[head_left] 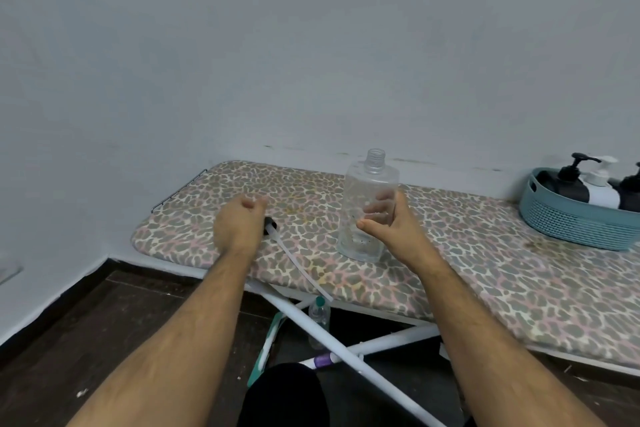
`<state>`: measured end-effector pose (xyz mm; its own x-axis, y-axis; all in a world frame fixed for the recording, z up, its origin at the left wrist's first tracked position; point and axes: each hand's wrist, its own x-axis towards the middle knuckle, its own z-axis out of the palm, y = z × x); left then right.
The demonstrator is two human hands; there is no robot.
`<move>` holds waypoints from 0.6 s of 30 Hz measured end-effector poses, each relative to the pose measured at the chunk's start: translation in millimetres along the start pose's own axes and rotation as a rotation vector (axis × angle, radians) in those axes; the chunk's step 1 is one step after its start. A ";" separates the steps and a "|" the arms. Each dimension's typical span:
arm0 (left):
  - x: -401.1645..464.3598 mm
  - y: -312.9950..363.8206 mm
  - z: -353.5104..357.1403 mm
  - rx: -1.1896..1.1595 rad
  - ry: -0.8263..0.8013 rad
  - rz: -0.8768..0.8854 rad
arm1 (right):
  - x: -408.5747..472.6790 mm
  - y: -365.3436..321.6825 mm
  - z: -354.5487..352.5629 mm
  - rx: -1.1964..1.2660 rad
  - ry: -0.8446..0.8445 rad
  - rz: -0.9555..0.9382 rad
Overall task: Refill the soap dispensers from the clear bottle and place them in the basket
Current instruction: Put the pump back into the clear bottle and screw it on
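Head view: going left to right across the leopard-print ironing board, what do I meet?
First the left hand gripping the black pump head with white dip tube → clear plastic bottle, uncapped, held by the right hand → teal slatted plastic basket holding black and white pump dispensers.

**Both Forearms Out, Hands Curled**

Both bare forearms reached forward, side by side and apart. The left hand lay back-up with its fingers curled under; whether it gripped anything was hidden. The right hand curved round the clear bottle, thumb on the near side and fingers behind.
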<state>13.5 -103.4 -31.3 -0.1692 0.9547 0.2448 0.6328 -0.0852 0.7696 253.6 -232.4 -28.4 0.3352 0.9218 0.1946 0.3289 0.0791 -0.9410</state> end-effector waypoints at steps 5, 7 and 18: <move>17.3 -8.3 -5.2 0.367 -0.205 -0.129 | 0.2 1.4 0.2 -0.008 0.003 -0.002; 16.5 0.1 -4.1 0.403 -0.290 -0.122 | 0.2 1.5 0.5 -0.018 0.004 -0.006; 19.9 29.1 6.8 -0.137 -0.342 -0.211 | 0.4 -1.6 -2.1 -0.051 -0.013 0.014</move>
<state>33.7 -85.0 -8.0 -0.0088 0.9929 -0.1184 0.5009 0.1069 0.8589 255.1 -233.0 -26.2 0.3290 0.9275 0.1776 0.3692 0.0468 -0.9282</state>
